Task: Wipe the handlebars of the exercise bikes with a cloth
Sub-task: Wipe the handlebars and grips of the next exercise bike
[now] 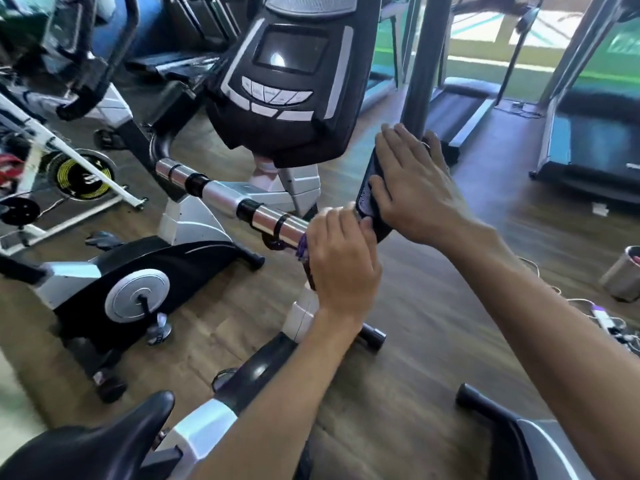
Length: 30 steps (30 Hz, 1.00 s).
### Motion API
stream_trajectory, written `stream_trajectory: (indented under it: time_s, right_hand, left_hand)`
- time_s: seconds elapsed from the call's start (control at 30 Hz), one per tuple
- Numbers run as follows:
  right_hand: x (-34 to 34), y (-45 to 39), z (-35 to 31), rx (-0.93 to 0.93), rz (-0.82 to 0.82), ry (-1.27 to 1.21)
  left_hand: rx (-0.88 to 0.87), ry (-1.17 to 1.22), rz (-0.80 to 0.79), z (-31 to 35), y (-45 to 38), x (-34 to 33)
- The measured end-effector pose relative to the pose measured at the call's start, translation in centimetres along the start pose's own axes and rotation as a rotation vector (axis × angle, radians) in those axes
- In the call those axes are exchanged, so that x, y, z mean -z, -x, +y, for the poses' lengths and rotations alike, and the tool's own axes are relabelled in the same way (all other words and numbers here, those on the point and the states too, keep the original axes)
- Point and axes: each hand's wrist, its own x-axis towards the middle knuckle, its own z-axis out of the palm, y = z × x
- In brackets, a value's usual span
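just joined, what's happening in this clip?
A person is cleaning an exercise bike in a gym. The left hand grips a purple cloth against the end of the chrome-banded handlebar, just below the console. The right hand lies with straight fingers on the black padded grip of the upright handlebar beside it, apparently steadying it. The bike's saddle is at bottom left. More bikes and treadmills stand around on the wooden floor.

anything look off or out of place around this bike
Mostly tidy. One oddity: a power strip with loose white cables lies on the wooden floor at the right, beside a metal bin, a possible trip hazard. The handlebar itself shows no damage.
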Motion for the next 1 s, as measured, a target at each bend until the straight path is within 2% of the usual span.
stream_trajectory:
  time_s: [0.13,0.2,0.23,0.37,0.43,0.53,0.6,0.73,0.8,0.9,1.0]
  right_hand:
    - [0.4,0.2,-0.1,-0.024,-0.039,0.064]
    - [0.3,0.5,-0.5,-0.032,-0.038,0.085]
    - [0.3,0.7,-0.7,-0.044,-0.035,0.090]
    - [0.0,1.0,-1.5,-0.079,-0.049,0.123]
    - [0.0,1.1,-1.7,-0.089,-0.045,0.131]
    - [0.1,1.6,-1.9,-0.089,-0.040,0.134]
    - [0.0,2.2,-2.3,-0.094,-0.034,0.131]
    - [-0.3,2.8,-3.0,-0.118,-0.021,0.117]
    - [-0.3,2.8,-3.1,-0.121,-0.024,0.114]
    - [-0.3,2.8,-3.0,-0.114,-0.020,0.113]
    - [-0.6,2.8,-3.2,-0.126,-0.002,0.117]
  left_hand:
    - [-0.378,-0.037,0.059,-5.3,-1.9,0.9]
    - [-0.463,0.002,0.021,-8.2,-3.1,1.3]
    - [-0.452,0.029,0.016,-8.6,-3.3,1.3]
    - [-0.194,-0.029,-0.013,-4.4,-2.2,0.4]
    - [-0.237,-0.019,-0.048,-3.8,-2.2,0.5]
    - [-0.422,0.097,-0.054,-7.1,-3.6,1.2]
    - [-0.458,0.159,-0.055,-8.4,-4.0,1.4]
    - [-0.195,0.033,-0.010,-5.2,-2.3,0.8]
    - [-0.193,0.032,-0.031,-4.5,-2.4,1.0]
    - [-0.173,0.183,-0.127,-6.2,-4.4,2.3]
    - [-0.057,0.224,-0.055,-9.3,-6.1,3.4]
